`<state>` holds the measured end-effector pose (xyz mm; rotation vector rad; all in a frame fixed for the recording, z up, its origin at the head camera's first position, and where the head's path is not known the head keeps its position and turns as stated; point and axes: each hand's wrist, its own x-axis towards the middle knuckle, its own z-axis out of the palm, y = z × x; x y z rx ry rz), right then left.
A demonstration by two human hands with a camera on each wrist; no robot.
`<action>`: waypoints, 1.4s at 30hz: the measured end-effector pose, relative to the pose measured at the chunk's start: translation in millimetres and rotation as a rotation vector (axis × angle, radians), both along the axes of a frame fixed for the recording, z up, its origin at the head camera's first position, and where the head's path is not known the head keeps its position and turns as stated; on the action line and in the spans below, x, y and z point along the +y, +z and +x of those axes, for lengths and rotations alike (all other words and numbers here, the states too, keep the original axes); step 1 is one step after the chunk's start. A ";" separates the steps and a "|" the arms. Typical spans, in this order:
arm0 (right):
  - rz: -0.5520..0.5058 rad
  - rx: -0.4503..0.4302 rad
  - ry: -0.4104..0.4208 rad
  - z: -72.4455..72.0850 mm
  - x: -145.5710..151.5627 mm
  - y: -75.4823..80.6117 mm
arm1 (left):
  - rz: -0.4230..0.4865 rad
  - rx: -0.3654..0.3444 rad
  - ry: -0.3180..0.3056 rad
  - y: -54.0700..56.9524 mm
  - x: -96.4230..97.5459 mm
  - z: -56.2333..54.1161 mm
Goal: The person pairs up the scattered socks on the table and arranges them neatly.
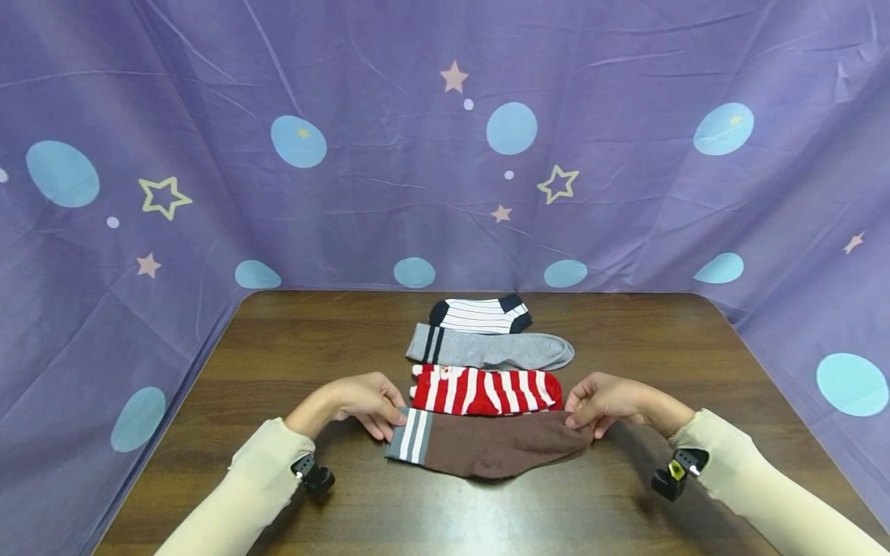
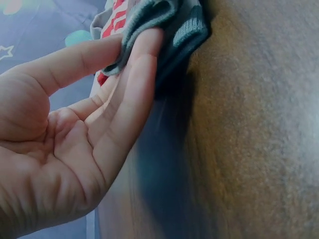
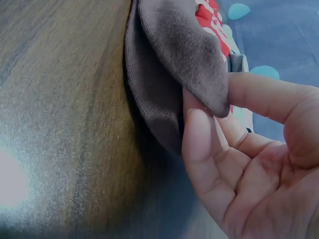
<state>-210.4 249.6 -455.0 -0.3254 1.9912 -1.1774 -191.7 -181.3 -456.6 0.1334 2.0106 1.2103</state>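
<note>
A brown sock (image 1: 494, 444) with a grey cuff and two white stripes lies crosswise between both hands. My left hand (image 1: 368, 403) pinches the upper corner of its cuff (image 2: 149, 15) between thumb and fingers. At the toe end, my right hand (image 1: 612, 403) pinches the brown fabric (image 3: 184, 47), with the thumb on top and fingertips beneath. In the right wrist view the two layers of the toe stand slightly apart. Just beyond the brown sock lies a red and white striped sock (image 1: 487, 391), close along its upper edge.
Farther back on the wooden table (image 1: 292, 340) lie a grey sock (image 1: 501, 350) with black stripes and a white sock (image 1: 480, 315) with black heel and toe. A purple curtain (image 1: 389, 154) hangs behind the table and along its sides.
</note>
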 end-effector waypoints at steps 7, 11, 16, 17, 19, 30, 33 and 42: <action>0.059 0.063 -0.019 -0.8 -2.5 -3.3 | -0.075 0.044 0.013 4.3 4.6 0.6; 0.083 0.126 -0.013 -0.8 -5.1 -1.9 | -0.085 0.073 0.018 7.0 4.3 0.1; 0.120 0.194 -0.011 -0.8 -8.6 -1.2 | -0.099 0.088 0.029 7.6 4.5 0.4; 0.128 0.203 -0.010 -1.0 -9.0 -1.8 | -0.104 0.090 0.030 7.2 4.7 0.6; 0.142 0.214 -0.010 -1.6 -9.8 -3.1 | -0.114 0.093 0.028 6.5 4.9 0.8; 0.169 0.221 0.017 0.5 -10.8 -0.8 | -0.127 0.116 0.030 3.8 6.6 1.6; 0.181 0.227 0.014 0.1 -11.1 -1.5 | -0.133 0.120 0.041 2.7 7.5 1.4; 0.247 0.281 0.018 0.4 -16.7 -2.4 | -0.177 0.124 0.045 0.8 11.0 -1.8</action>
